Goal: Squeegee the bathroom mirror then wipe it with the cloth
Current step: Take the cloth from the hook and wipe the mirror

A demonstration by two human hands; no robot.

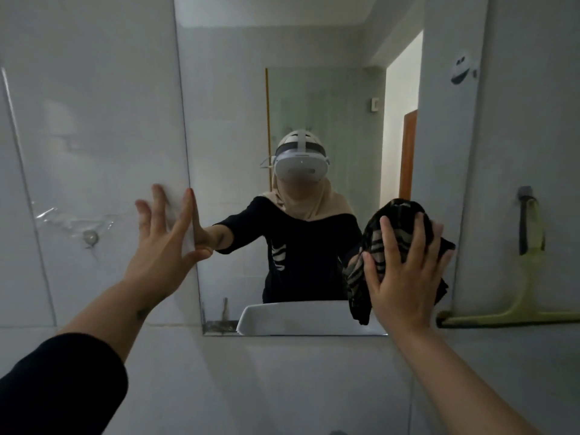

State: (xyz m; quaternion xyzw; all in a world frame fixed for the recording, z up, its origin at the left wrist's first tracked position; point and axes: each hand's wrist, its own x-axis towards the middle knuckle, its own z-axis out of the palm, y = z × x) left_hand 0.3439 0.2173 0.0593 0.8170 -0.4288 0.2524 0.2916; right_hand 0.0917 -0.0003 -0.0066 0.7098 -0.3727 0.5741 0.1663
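The frameless bathroom mirror point(238, 127) fills the middle of the white tiled wall. My right hand point(405, 268) presses a dark cloth with pale stripes point(376, 243) flat against the mirror's lower right part. My left hand point(163, 237) is spread flat on the wall at the mirror's left edge, fingers apart and holding nothing. The yellow-green squeegee point(527, 296) hangs blade down from a wall hook, to the right of the mirror.
The white sink point(301, 318) shows reflected at the mirror's bottom edge, along with a person wearing a headset. A small hook point(90, 237) with torn clear film sits on the left tiles. A round white holder point(461, 69) is on the upper right wall.
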